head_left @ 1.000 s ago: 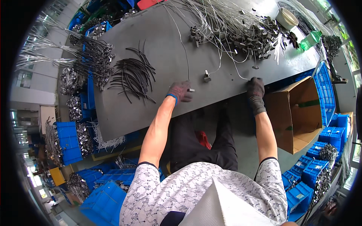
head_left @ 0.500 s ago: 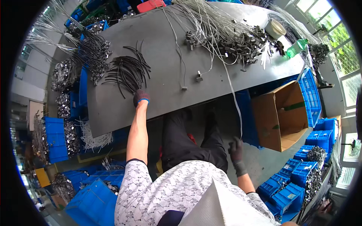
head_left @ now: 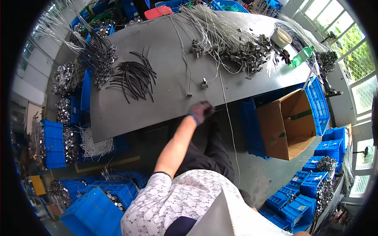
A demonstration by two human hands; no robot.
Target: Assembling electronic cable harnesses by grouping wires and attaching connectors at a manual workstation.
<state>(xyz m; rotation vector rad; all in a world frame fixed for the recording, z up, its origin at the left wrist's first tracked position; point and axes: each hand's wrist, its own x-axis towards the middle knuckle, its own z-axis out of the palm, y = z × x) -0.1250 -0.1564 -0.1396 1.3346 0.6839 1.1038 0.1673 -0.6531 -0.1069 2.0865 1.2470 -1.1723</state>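
Note:
My left hand (head_left: 201, 111), in a dark glove with a blue cuff, is over the front edge of the table. Its fingers are smeared, and I cannot tell whether they hold anything. Just right of it, a long white cable (head_left: 230, 131) hangs over the edge and runs down toward my right hand (head_left: 246, 196). That hand is low by my side, mostly hidden behind my shirt, fingers out of sight. Short black tubes (head_left: 134, 80) lie in a loose pile at the left of the table. Two small metal-ended cable connectors, one grey (head_left: 189, 94) and one silver (head_left: 204, 83), lie beyond my left hand.
The grey table (head_left: 118, 122) bears a heap of white cables with metal connectors (head_left: 252, 55), a green bottle (head_left: 302, 56) and a cream tub (head_left: 281, 38). An open cardboard box (head_left: 271, 129) stands at the right. Blue crates (head_left: 92, 210) surround me on both sides.
My left hand has left the black tubes and moved right to the table's front edge. My right hand has drawn back toward my body, and the white cable's hanging part has shifted left.

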